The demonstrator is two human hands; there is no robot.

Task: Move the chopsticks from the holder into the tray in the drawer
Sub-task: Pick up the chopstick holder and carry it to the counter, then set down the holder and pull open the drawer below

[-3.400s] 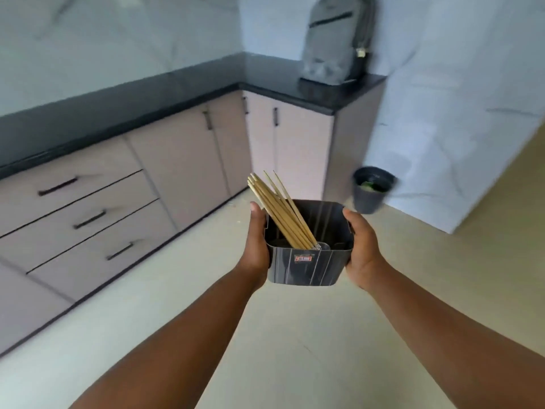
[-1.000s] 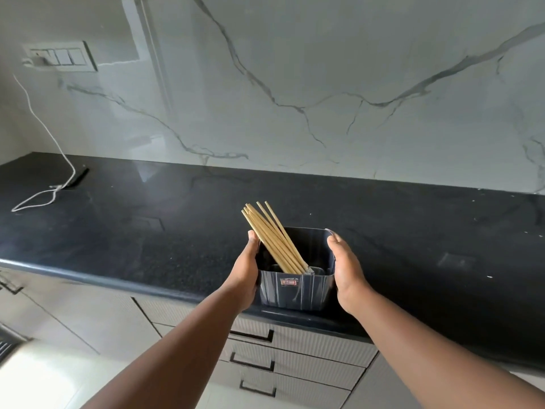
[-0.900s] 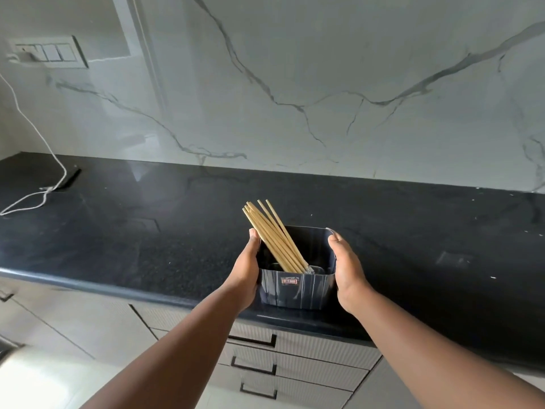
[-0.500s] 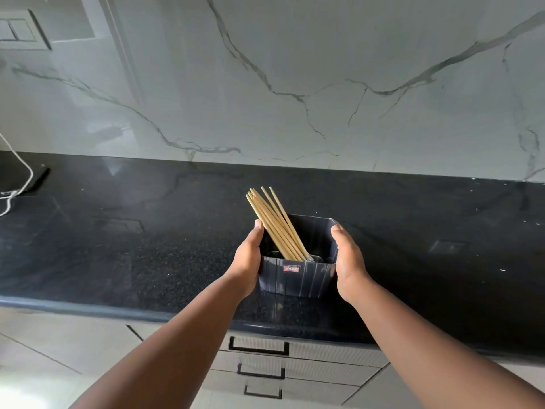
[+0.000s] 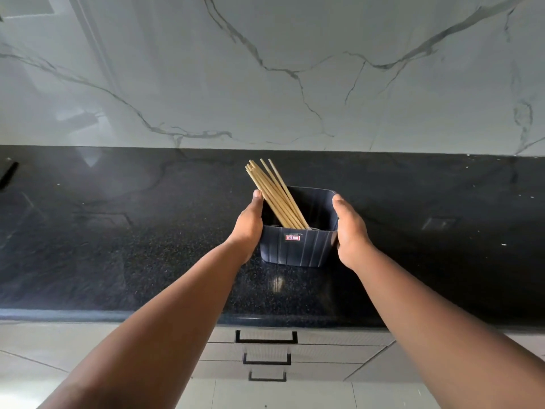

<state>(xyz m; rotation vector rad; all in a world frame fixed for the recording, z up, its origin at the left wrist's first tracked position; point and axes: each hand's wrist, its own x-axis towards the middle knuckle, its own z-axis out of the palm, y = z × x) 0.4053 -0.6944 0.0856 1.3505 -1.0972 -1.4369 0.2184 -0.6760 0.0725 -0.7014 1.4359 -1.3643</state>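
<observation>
A dark ribbed plastic holder (image 5: pixel 298 249) with a small red label sits on the black countertop (image 5: pixel 147 246). Several wooden chopsticks (image 5: pixel 272 191) lean in it, tips slanting up to the left. My left hand (image 5: pixel 249 228) presses its left side and my right hand (image 5: pixel 349 231) its right side, both holding the holder. Below the counter edge are three shut drawers with black handles; the top drawer (image 5: pixel 267 338) is nearest the counter edge. No tray is visible.
A white marble wall (image 5: pixel 265 69) rises behind the counter. A dark object (image 5: pixel 7 174) lies at the far left of the countertop. Pale floor tiles (image 5: pixel 265 394) show below the cabinets.
I carried the holder from the open floor to the counter. Over the last second it moved further onto the countertop, away from the front edge, still between both hands.
</observation>
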